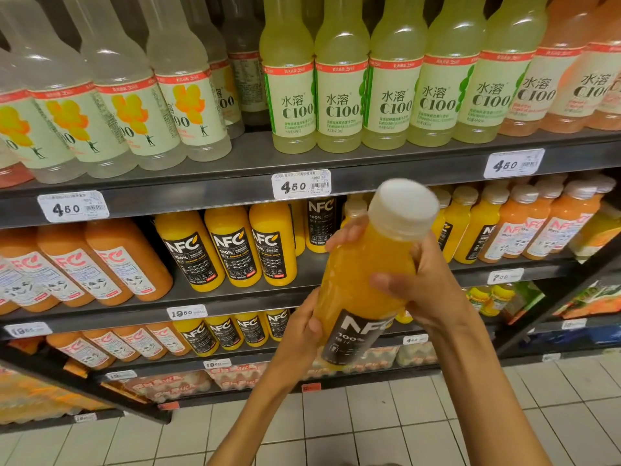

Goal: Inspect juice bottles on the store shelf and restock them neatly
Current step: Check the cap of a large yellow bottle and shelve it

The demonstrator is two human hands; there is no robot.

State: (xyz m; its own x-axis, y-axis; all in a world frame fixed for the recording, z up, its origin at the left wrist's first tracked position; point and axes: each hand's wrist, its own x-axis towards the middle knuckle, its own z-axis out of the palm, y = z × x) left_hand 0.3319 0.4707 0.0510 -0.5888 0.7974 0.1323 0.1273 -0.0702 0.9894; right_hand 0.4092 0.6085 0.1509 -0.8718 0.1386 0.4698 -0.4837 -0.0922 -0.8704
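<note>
I hold a big orange juice bottle (pixel 363 280) with a white cap and a black NFC label in front of the shelves, tilted with its cap toward me. My left hand (pixel 302 327) grips its lower part beside the label. My right hand (pixel 416 280) wraps round its upper body, thumb across the front. Behind it, on the middle shelf (pixel 235 297), three matching NFC orange bottles (pixel 232 247) stand in a row, with a gap to their right where the held bottle blocks the view.
Pale and green C100 bottles (pixel 339 95) fill the top shelf. Lighter orange NFC bottles (pixel 111 260) stand left, smaller NFC bottles (pixel 470 220) right. Lower shelves hold more juice and egg cartons (pixel 235 376). Price tags line the shelf edges. White tiled floor (pixel 369 425) lies below.
</note>
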